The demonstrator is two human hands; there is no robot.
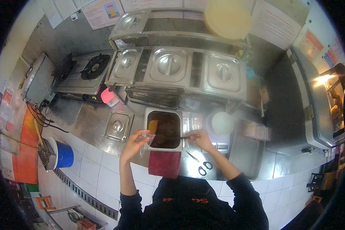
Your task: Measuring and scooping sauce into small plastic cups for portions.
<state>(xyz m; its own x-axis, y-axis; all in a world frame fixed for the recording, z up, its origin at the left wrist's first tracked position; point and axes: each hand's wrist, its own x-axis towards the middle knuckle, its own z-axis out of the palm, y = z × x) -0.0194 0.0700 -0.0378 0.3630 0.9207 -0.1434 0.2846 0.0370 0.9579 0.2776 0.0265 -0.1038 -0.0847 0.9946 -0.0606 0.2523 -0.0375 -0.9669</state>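
A deep steel pan (147, 118) of dark brown liquid (168, 126) stands on the counter before me. A yellowish-brown piece (153, 126) shows at its left side; what it is I cannot tell. My left hand (136, 143) pinches a clear plastic piece (149, 138), perhaps a small bag or film, over the pan's front left corner. At the right rim, my right hand (200, 139) grips the dark handle of a thin utensil (185, 138) that reaches over the liquid. Its far end is lost against the dark contents. Scissors (192, 156) with black handles lie just below my right hand.
A dark red cloth (164, 164) hangs over the counter's front edge. Left of the pan lies a small steel lid (118, 126). A kitchen scale (221, 147) carrying a pale round container (222, 123) and a steel tray (245, 155) stand right. Lidded pans (168, 66) line the rack behind.
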